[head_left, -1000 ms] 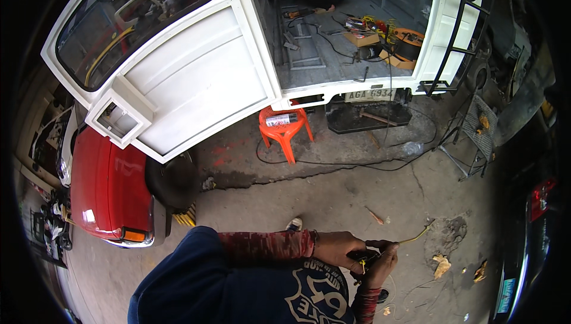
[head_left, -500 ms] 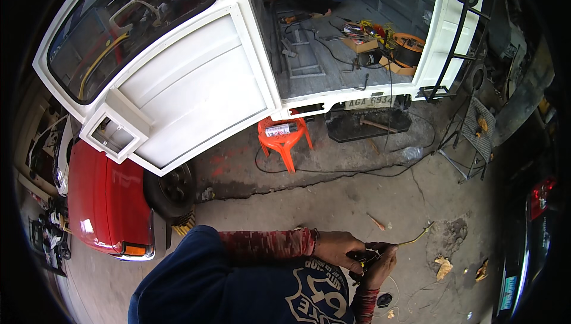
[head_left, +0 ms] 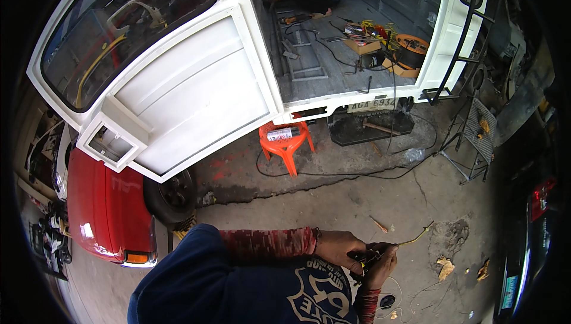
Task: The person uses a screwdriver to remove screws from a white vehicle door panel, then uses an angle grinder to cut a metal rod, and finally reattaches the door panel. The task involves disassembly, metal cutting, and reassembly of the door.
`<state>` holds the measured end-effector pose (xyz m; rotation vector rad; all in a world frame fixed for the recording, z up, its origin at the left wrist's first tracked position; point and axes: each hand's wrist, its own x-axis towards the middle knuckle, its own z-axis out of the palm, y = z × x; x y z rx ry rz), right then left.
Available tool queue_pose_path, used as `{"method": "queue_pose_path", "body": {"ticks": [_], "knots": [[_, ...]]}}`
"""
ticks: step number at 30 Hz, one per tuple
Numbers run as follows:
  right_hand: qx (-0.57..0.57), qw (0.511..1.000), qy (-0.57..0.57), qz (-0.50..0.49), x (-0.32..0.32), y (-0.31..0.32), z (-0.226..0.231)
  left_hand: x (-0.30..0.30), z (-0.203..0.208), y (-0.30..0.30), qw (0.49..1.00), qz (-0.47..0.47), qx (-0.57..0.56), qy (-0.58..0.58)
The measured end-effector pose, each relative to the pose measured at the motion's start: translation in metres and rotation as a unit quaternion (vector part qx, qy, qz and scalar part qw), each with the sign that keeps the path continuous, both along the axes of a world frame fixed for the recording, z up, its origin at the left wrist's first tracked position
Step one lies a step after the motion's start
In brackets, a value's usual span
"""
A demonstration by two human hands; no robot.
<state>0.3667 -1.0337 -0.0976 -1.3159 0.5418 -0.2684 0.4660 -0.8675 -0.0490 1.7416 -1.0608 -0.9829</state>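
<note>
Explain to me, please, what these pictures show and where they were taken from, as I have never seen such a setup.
There is no machine here, only a person at work. Every picture comes from the left of two wide cameras on that person's head, looking down; the lens bends straight edges. The bare left hand and right hand hold a small dark object, too unclear to name; a thin yellow wire sticks out beyond the right hand. Dry leaves lie on the concrete floor. Ahead are an orange stool and a white van with its door open.
</note>
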Motion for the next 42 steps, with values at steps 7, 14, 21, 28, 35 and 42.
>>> {"method": "queue_pose_path", "body": {"ticks": [7, 14, 21, 28, 35, 42], "knots": [[-0.015, 1.000, -0.010, -0.008, 0.015, 0.010, 0.000, 0.012, 0.000, 0.011, 1.000, 0.004, 0.020, -0.006], [0.079, 0.993, 0.071, -0.043, 0.029, 0.022, -0.016, 0.037, -0.009, 0.037, 0.998, 0.035, 0.054, 0.021], [0.028, 0.994, 0.092, -0.047, 0.045, 0.028, -0.035, 0.083, -0.014, 0.080, 0.994, 0.096, 0.030, 0.041], [0.082, 0.990, 0.108, -0.041, 0.074, 0.039, -0.034, 0.138, -0.047, 0.115, 0.968, 0.203, -0.040, 0.142], [0.086, 0.982, 0.140, -0.096, 0.125, 0.021, -0.042, 0.239, -0.080, 0.101, 0.894, 0.348, -0.108, 0.262], [0.004, 0.990, 0.137, -0.019, 0.231, -0.053, -0.058, 0.392, -0.124, 0.065, 0.704, 0.602, -0.154, 0.344]]}}
